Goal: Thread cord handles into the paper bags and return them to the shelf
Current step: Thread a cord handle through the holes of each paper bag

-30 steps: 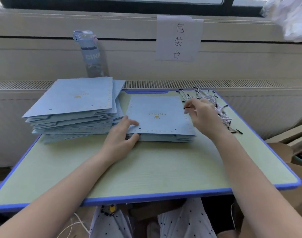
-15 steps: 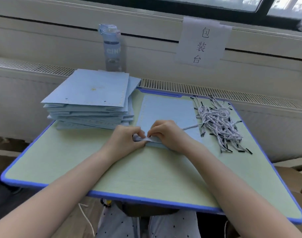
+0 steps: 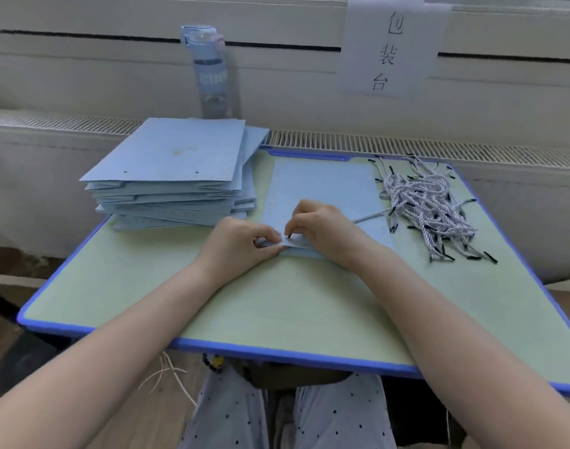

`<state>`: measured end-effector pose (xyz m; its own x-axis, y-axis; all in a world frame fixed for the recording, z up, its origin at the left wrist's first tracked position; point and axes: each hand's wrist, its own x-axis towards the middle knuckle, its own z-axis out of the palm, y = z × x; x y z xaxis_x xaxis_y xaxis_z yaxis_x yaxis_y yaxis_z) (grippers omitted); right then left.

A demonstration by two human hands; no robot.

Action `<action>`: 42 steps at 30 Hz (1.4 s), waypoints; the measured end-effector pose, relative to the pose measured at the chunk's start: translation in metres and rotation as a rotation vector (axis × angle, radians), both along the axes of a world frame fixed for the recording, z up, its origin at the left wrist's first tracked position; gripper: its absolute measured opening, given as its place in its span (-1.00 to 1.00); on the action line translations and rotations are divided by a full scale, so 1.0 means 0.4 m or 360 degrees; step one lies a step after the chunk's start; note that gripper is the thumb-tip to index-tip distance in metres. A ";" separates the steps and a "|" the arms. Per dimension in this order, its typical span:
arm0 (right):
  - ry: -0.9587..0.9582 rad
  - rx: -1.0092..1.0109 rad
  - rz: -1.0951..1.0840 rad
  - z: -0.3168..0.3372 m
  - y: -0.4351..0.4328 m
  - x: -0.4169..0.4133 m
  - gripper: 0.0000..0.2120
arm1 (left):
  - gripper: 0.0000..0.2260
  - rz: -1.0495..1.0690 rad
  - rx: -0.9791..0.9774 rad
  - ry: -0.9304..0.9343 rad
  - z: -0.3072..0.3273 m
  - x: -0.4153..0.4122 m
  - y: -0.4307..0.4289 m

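Observation:
A flat light-blue paper bag (image 3: 322, 189) lies in the middle of the green table (image 3: 277, 306). My left hand (image 3: 238, 244) pinches the bag's lifted near edge. My right hand (image 3: 319, 226) holds a white-and-black cord (image 3: 371, 216) by its black tip, pressed against that same edge. The cord trails right toward a loose pile of cords (image 3: 429, 205). A stack of flat blue bags (image 3: 176, 176) sits at the table's back left.
A blue water bottle (image 3: 210, 72) stands on the ledge behind the stack. A paper sign (image 3: 390, 47) hangs on the wall at the back right. The table has a raised blue rim (image 3: 277, 351). My knees show under the front edge.
My right hand came back from the cord pile with one cord and joined the left hand at the bag's near edge. The view tilted down and shifted.

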<state>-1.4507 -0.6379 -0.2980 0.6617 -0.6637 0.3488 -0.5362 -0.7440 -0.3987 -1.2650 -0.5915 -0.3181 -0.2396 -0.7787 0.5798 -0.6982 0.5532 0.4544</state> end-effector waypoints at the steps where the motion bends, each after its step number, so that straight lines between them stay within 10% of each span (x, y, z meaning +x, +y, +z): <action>1: -0.0015 -0.0004 -0.0003 -0.001 -0.002 0.001 -0.86 | -0.73 -0.0010 -0.0024 -0.0017 -0.001 0.001 -0.002; 35: -0.0199 0.0386 -0.0383 0.023 -0.009 -0.032 -0.61 | -0.90 -0.0002 -0.0147 -0.0049 0.040 -0.027 -0.089; 42: -0.0411 0.0032 -0.0295 0.015 0.006 -0.025 -0.71 | -0.87 -0.0171 0.0115 0.0177 0.033 -0.024 -0.086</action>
<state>-1.4607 -0.6357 -0.2922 0.4203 -0.7731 0.4751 -0.5411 -0.6338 -0.5527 -1.2747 -0.6259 -0.3047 -0.2612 -0.7928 0.5506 -0.5799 0.5849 0.5671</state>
